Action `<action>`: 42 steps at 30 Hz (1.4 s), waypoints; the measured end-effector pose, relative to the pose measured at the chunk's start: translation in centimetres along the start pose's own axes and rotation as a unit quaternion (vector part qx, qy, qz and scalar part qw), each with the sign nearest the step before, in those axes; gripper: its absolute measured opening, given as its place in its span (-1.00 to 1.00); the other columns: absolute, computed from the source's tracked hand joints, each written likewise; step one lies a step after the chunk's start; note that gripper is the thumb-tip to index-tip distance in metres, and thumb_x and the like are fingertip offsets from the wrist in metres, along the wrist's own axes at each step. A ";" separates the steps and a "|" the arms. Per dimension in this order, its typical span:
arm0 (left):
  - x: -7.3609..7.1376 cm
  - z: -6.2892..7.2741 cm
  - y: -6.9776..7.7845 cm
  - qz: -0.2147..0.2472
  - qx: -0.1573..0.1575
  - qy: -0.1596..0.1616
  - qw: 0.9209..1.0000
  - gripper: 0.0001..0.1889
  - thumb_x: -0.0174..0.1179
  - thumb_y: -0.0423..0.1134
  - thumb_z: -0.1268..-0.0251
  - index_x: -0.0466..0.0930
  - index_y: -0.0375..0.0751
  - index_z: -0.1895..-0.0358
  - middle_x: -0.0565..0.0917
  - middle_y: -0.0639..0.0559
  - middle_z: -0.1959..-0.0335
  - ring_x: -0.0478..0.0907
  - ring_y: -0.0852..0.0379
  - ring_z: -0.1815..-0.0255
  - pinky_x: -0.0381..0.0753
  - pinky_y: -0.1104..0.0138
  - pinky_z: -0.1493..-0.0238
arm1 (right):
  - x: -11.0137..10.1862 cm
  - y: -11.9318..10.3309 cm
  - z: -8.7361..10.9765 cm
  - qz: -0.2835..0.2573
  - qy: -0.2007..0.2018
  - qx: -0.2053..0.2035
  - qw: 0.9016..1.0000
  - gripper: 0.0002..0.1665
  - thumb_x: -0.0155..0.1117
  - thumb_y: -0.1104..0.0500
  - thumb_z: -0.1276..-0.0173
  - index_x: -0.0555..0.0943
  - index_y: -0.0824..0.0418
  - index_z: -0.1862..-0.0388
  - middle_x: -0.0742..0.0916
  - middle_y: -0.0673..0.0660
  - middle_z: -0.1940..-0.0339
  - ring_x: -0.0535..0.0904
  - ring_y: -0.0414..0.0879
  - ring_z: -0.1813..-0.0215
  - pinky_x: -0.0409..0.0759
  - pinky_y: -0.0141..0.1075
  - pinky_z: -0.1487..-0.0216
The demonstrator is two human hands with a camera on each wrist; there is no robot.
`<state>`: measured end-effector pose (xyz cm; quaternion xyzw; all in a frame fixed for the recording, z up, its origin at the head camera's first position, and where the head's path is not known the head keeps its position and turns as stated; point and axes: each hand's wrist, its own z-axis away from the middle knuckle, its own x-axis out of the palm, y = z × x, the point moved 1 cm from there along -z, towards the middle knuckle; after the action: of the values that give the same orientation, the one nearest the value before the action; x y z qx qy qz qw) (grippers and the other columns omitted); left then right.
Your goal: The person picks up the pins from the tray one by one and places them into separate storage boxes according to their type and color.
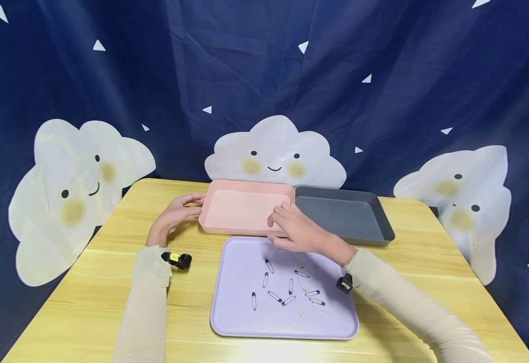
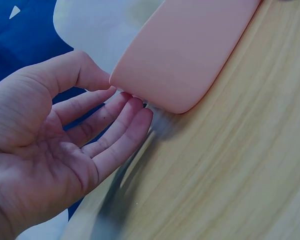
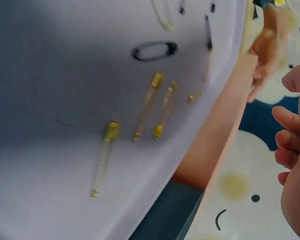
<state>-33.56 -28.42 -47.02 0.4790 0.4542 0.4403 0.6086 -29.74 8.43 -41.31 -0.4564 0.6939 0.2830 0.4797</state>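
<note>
Our Counter [image 1: 87, 302]

In front, our purple tray [image 1: 237, 322]; behind, a pink tray [image 1: 246, 199] and gray tray [image 1: 341, 214]. Our left hand [image 1: 178, 214], relaxed, touches the pink end; our right hand [image 1: 298, 229] — empty, loosely bent — hovers nearby. Safety pins [image 3: 112, 131] dot the purple tray.

Head view: near R corner of pink tray [image 1: 242, 207] hidden by R hand [image 1: 297, 231]. R wrist cam: same hand cut off by pic's R edge, gold pins [image 3: 157, 80] blurred.
</note>
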 end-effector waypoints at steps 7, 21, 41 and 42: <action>-0.1 0.1 0.1 -0.003 0.003 -0.005 1.000 -0.34 0.17 -0.46 -0.41 0.22 -0.37 -0.54 0.35 -0.40 -0.44 0.61 0.11 -0.10 0.71 0.39 0.02 | 0.6 -1.2 1.8 0.040 -0.037 -0.024 0.998 -0.72 0.28 -0.02 -0.37 0.61 0.14 0.10 0.54 -0.03 0.27 0.33 -0.12 0.18 0.32 -0.27 0.08; 0.2 0.1 0.0 0.006 -0.001 -0.006 1.000 -0.34 0.20 -0.44 -0.41 0.24 -0.34 -0.54 0.35 -0.41 -0.44 0.64 0.24 0.03 0.71 0.40 0.06 | 2.7 -1.3 4.0 0.138 -0.038 -0.021 0.989 -0.80 0.36 0.03 -0.34 0.57 0.09 0.23 0.51 -0.04 0.31 0.34 -0.10 0.21 0.28 -0.26 0.12; 0.1 0.0 0.0 0.001 0.008 -0.008 1.000 -0.35 0.16 -0.46 -0.42 0.22 -0.37 -0.54 0.34 -0.40 -0.45 0.62 0.13 -0.08 0.70 0.40 0.03 | 2.7 -2.0 3.7 0.051 -0.058 0.009 0.997 -0.81 0.48 0.17 -0.13 0.58 -0.01 0.43 0.57 -0.08 0.29 0.29 -0.15 0.22 0.14 -0.32 0.12; 0.0 0.0 0.0 0.000 0.008 -0.007 1.000 -0.35 0.16 -0.46 -0.42 0.22 -0.37 -0.54 0.34 -0.40 -0.46 0.62 0.14 -0.08 0.70 0.39 0.03 | 2.6 -2.1 3.6 0.047 -0.064 0.012 0.997 -0.80 0.48 0.17 -0.10 0.58 -0.02 0.45 0.57 -0.09 0.29 0.29 -0.15 0.22 0.14 -0.32 0.13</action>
<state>-33.57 -28.40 -46.99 0.4872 0.4530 0.4333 0.6080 -26.70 9.62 -45.05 -0.3985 0.6857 0.3260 0.5146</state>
